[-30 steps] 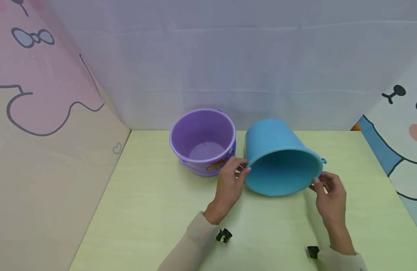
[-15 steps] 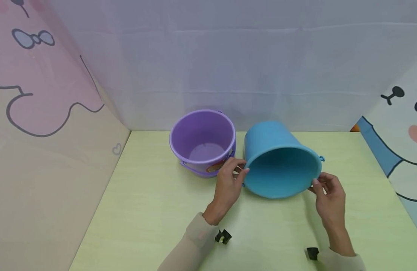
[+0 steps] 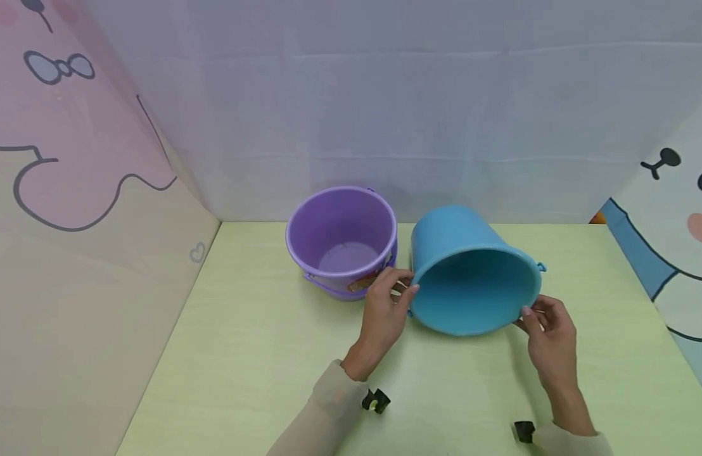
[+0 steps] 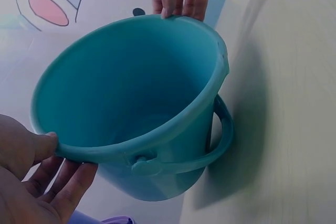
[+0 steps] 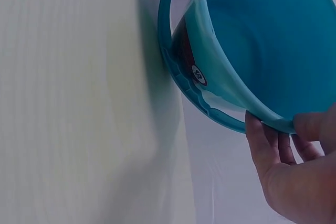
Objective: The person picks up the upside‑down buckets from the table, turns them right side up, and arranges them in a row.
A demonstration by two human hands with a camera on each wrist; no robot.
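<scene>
A blue plastic bucket (image 3: 456,231) leans over on the table with its mouth facing me. My left hand (image 3: 383,311) pinches the rim at its left side, thumb inside and fingers outside. On the opposite side my right hand (image 3: 553,342) pinches the rim low down, as the right wrist view also shows. The bucket's handle (image 4: 223,135) hangs down under it, close to the table, in the left wrist view. Just left of the blue bucket stands a purple bucket (image 3: 345,275), upright and open at the top, its lower right side partly behind my left hand.
Both buckets are near the back edge of the pale yellow-green table (image 3: 242,354), by a white back wall (image 3: 385,107). Cartoon-printed side walls (image 3: 89,272) border it left and right. Small black pieces (image 3: 376,401) show beside both sleeves.
The blue bucket has tipped and shifted slightly left and toward me. My right hand has slid a little left and down along its rim. The purple bucket stays put.
</scene>
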